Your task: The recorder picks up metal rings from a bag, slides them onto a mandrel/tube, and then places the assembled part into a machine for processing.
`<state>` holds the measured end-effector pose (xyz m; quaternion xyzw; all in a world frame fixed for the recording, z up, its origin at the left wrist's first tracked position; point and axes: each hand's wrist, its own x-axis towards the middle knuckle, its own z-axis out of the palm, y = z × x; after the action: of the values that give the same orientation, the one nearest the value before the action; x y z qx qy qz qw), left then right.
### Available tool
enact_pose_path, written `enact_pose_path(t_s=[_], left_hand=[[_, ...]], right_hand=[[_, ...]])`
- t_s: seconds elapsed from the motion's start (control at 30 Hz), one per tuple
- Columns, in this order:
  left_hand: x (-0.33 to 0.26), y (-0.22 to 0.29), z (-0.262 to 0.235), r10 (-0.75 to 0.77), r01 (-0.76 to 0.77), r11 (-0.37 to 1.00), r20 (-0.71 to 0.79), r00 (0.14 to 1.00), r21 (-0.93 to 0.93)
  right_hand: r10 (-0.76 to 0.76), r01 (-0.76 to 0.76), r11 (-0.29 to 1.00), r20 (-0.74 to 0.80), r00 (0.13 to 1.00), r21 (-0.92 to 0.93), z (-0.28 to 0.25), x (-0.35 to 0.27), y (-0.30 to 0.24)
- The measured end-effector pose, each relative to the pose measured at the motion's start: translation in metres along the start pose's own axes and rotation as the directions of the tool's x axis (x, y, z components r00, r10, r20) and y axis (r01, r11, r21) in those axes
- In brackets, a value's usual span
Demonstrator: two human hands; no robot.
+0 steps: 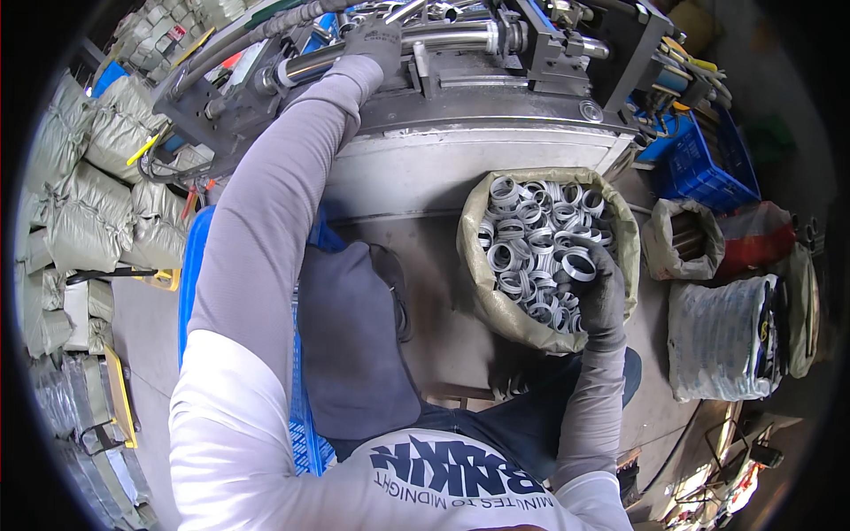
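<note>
Grey ring [567,269], grasped by the gloved right hand [606,296], over more rings [509,229] in an open sack [476,257], left hand [374,46] at a shiny metal tube [452,37] (whether clenched, I can't tell from here), dark machine [496,103] around it, blue crate [719,181] farther right.

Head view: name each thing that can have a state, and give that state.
Left hand: gloved, at the steel tube
Right hand: gloved, holding a ring
Steel tube: set in the machine
Large sack: open, filled with rings
Small sack: open, holding brown tubes
</note>
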<state>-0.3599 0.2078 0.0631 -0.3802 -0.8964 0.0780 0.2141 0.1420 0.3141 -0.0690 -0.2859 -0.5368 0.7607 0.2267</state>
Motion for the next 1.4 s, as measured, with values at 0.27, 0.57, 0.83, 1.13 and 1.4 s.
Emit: enact_pose_path(t_s=[0.27,0.57,0.83,1.13,1.4], left_hand=[[-0.21,-0.06,-0.028,0.153,-0.451,0.835,-0.655,0.74,-0.314],[-0.548,-0.213,0.236,-0.422,0.497,0.865,0.429,0.799,-0.075],[-0.608,-0.125,0.35,-0.123,0.188,0.982,0.714,0.689,-0.013],[-0.626,-0.103,0.383,-0.091,0.171,0.985,0.895,0.437,0.017],[-0.718,-0.13,0.361,-0.164,0.714,0.555,0.785,0.598,-0.427]], right_hand=[[0.01,-0.01,1.0,0.044,0.999,0.002,-0.003,0.003,0.01],[-0.227,0.339,0.765,0.264,0.938,-0.548,-0.016,0.015,0.05],[-0.085,0.145,0.806,0.131,0.988,-0.574,0.001,0.009,0.052],[-0.076,0.26,0.57,0.265,0.961,-0.779,0.063,0.017,0.052],[-0.065,0.103,0.907,0.105,0.992,-0.408,0.087,0.01,0.088]])
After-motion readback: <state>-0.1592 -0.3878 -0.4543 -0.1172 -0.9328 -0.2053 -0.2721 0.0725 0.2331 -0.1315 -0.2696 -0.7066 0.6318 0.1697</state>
